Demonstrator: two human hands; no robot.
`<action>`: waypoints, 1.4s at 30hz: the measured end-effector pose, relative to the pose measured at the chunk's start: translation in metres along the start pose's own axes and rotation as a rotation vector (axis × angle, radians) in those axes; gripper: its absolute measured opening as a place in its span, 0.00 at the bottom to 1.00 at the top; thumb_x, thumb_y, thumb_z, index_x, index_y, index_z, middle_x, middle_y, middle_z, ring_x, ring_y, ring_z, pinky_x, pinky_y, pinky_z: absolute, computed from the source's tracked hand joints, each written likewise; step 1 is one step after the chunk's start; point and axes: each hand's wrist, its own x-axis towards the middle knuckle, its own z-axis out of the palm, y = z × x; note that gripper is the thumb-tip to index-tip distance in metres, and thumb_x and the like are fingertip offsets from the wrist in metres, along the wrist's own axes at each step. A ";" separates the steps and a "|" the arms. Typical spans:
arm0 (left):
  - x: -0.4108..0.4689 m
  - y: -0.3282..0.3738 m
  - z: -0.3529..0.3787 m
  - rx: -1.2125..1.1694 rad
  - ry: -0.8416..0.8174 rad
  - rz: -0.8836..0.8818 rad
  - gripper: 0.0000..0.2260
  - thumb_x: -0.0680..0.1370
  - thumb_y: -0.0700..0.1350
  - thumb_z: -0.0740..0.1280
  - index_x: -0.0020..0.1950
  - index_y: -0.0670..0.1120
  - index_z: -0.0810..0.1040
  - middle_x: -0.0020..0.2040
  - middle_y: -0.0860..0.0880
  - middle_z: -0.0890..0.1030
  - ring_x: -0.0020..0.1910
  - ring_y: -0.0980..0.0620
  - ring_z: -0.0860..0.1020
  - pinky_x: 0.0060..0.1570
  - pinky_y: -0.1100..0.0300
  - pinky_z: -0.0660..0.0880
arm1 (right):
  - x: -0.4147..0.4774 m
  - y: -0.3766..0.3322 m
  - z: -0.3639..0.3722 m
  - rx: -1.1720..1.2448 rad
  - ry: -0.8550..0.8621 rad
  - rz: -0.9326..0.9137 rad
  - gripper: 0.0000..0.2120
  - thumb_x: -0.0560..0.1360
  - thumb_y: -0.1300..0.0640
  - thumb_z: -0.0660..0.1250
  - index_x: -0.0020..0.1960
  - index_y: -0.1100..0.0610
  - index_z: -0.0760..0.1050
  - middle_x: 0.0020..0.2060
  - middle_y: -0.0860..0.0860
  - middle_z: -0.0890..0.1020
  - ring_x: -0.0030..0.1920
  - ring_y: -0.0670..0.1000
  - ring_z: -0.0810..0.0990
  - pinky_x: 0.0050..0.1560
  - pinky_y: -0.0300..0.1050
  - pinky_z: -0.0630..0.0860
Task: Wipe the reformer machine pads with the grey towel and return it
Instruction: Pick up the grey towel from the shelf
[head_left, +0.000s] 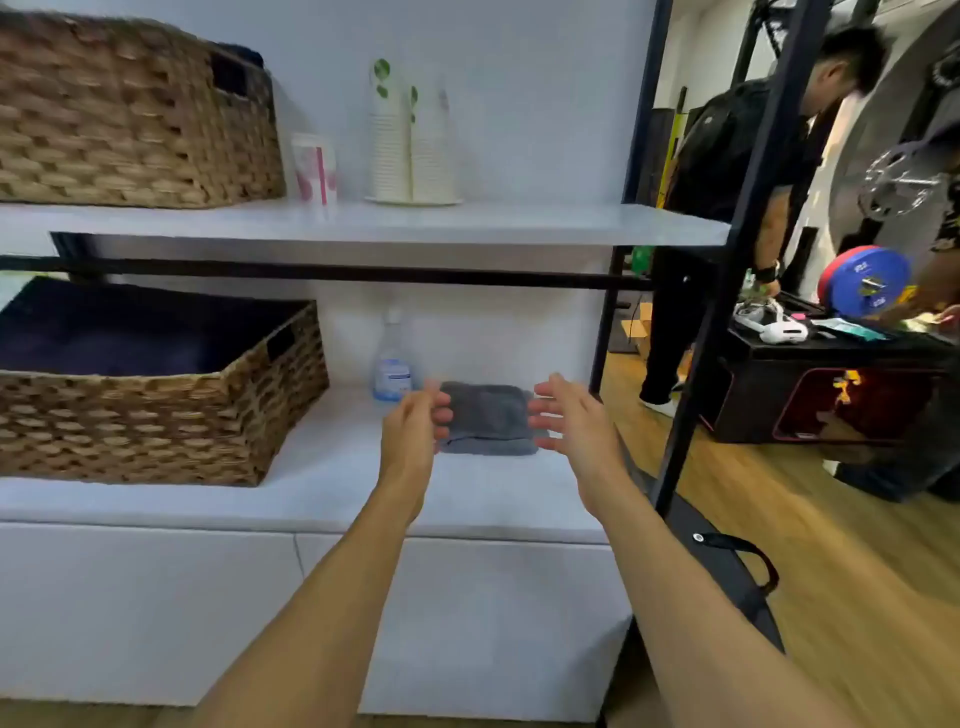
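A folded grey towel (488, 418) lies on the lower white shelf (322, 483), toward its right end. My left hand (418, 423) is at the towel's left edge, fingers curled against it. At the towel's right edge my right hand (563, 415) is spread with fingers apart. The towel rests flat on the shelf between both hands. No reformer machine is in view.
A spray bottle (392, 364) stands just behind the towel. Wicker baskets (156, 389) (130, 114) sit at left on both shelves; stacked paper cups (410, 140) are on the upper shelf (467, 223). A black frame post (691, 395) and a person (727, 208) are at right.
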 end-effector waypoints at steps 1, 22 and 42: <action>0.012 -0.017 0.005 -0.036 0.004 0.002 0.12 0.81 0.49 0.61 0.42 0.46 0.79 0.40 0.49 0.80 0.39 0.52 0.76 0.39 0.61 0.72 | 0.012 0.019 0.004 0.002 -0.004 0.002 0.13 0.81 0.43 0.59 0.48 0.48 0.78 0.46 0.49 0.84 0.47 0.50 0.83 0.49 0.46 0.80; 0.245 -0.148 0.059 0.380 -0.066 -0.275 0.07 0.69 0.39 0.67 0.45 0.39 0.74 0.40 0.42 0.76 0.37 0.45 0.76 0.30 0.61 0.70 | 0.243 0.174 0.039 -0.110 -0.003 0.336 0.25 0.73 0.46 0.73 0.57 0.67 0.77 0.51 0.58 0.82 0.53 0.60 0.81 0.57 0.54 0.78; -0.086 0.146 -0.024 0.113 0.013 0.004 0.16 0.74 0.59 0.69 0.51 0.48 0.81 0.48 0.50 0.83 0.46 0.50 0.80 0.46 0.54 0.77 | -0.103 -0.142 -0.029 0.203 -0.059 0.237 0.11 0.68 0.56 0.70 0.51 0.51 0.79 0.41 0.50 0.87 0.44 0.53 0.85 0.41 0.48 0.81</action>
